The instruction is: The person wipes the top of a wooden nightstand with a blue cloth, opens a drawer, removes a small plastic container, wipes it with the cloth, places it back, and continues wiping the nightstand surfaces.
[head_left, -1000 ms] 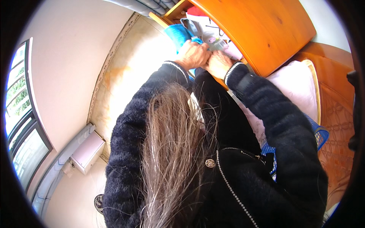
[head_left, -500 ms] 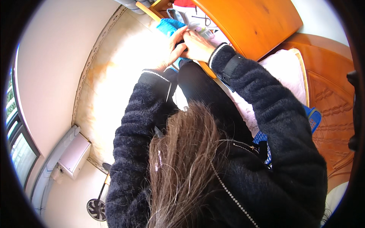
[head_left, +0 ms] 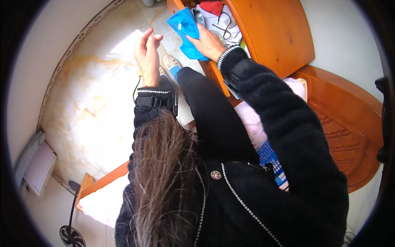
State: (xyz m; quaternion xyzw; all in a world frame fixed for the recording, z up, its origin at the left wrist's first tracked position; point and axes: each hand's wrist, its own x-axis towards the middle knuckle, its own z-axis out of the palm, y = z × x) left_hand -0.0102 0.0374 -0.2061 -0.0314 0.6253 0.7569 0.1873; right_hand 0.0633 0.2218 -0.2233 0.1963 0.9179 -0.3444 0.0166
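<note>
Cloth [head_left: 186, 31], blue and folded, was held in a person's right hand [head_left: 210, 44] at the near wall of an open drawer [head_left: 214, 78]. Closest to the camera, long brown hair [head_left: 164, 181] fell over the front of a black jacket [head_left: 288, 177], which was trimmed with pale beads and fastened near a round button [head_left: 216, 175]. Black trousers [head_left: 218, 119] covered the leg that stretched toward the drawer. Beyond the beaded cuffs, the left hand [head_left: 147, 57] was raised, half open and palm partly turned up, its fingers loosely bent and nothing visible in its grasp; it stood apart from the cloth. The right hand's thumb lay over the cloth while its fingers closed around the edge, some of them hidden. The cloth overlapped the drawer wall in this view; whether the two touched could not be told. Inside the drawer lay a red item [head_left: 212, 7] and a looped black cord [head_left: 224, 26] on something white. The orange wooden cabinet [head_left: 275, 33] rose to the right, with pink bedding [head_left: 249, 119] beside it and a carved wood panel [head_left: 339, 140] past that. Lower down, a pale shoe [head_left: 168, 61] and blue sock [head_left: 175, 73] showed against the marbled floor [head_left: 90, 94], brightly sunlit. A black fan [head_left: 72, 236] appeared at the lower left.
</note>
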